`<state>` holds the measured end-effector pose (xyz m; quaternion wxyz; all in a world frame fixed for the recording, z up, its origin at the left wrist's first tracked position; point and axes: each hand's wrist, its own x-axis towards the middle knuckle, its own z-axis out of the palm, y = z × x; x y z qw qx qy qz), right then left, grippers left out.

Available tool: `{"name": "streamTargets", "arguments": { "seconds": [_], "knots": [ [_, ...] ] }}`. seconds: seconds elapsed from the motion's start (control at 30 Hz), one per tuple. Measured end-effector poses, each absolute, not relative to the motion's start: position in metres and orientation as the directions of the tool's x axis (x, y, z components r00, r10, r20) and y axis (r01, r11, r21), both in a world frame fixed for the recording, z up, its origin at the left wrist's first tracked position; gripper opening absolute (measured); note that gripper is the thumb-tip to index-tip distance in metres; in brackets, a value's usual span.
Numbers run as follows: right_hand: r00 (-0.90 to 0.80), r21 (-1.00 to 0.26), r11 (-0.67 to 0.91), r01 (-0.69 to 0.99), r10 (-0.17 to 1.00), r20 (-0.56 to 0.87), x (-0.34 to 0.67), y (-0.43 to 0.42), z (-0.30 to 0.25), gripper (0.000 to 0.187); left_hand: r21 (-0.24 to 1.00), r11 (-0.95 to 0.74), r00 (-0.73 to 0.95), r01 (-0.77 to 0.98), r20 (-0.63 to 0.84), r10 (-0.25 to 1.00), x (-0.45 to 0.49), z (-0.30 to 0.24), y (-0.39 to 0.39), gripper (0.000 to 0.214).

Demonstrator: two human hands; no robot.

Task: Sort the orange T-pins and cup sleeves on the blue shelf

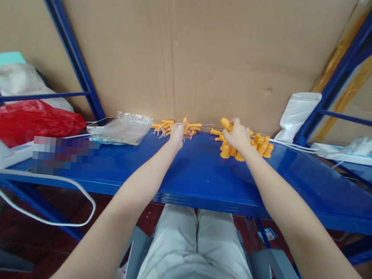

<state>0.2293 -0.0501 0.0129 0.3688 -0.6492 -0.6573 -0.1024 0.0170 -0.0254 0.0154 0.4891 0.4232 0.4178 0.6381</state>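
Observation:
My left hand (177, 134) is closed around a small orange plastic piece (185, 125) at the back of the blue shelf (202, 175), right at a row of orange pieces with small metal springs (164, 126). My right hand (237, 135) is closed on another orange piece (226, 124), held just above a pile of orange plastic parts (258, 146). Both arms reach forward over the shelf from my lap.
A clear plastic bag (122, 127) lies left of the orange pieces. Further left are a red bag (28, 119) and a white cable (36, 213). A white bag (297, 112) leans at the right by a blue rack post (338, 70). Cardboard (197, 49) backs the shelf.

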Motion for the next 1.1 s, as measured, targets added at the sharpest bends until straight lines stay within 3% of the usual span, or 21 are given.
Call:
{"name": "streamTargets", "arguments": {
  "seconds": [0.13,0.33,0.63,0.8,1.1],
  "knots": [
    [0.152,-0.416,0.142,0.898,0.787,0.597,0.23,-0.048,0.013,0.033,0.952,-0.098,-0.194,-0.289,0.042,0.98,0.021,0.025,-0.042,0.016],
    [0.068,-0.351,0.212,0.912,0.766,0.639,0.23,-0.043,0.011,0.022,0.945,-0.074,-0.195,-0.32,0.011,0.981,0.021,0.028,-0.047,0.015],
    [0.108,-0.399,0.137,0.907,0.839,0.533,0.224,-0.051,0.014,0.024,0.959,-0.083,-0.194,-0.269,0.03,0.981,0.019,0.024,-0.04,0.018],
    [-0.019,-0.32,0.219,0.922,0.85,0.526,0.227,-0.045,0.004,0.024,0.962,-0.088,-0.195,-0.259,0.037,0.98,0.019,0.024,-0.039,0.018],
    [-0.129,-0.327,0.377,0.867,0.802,0.583,0.231,-0.029,-0.008,0.027,0.966,-0.088,-0.211,-0.243,0.036,0.977,0.019,0.023,-0.038,0.021]
  ]
}}
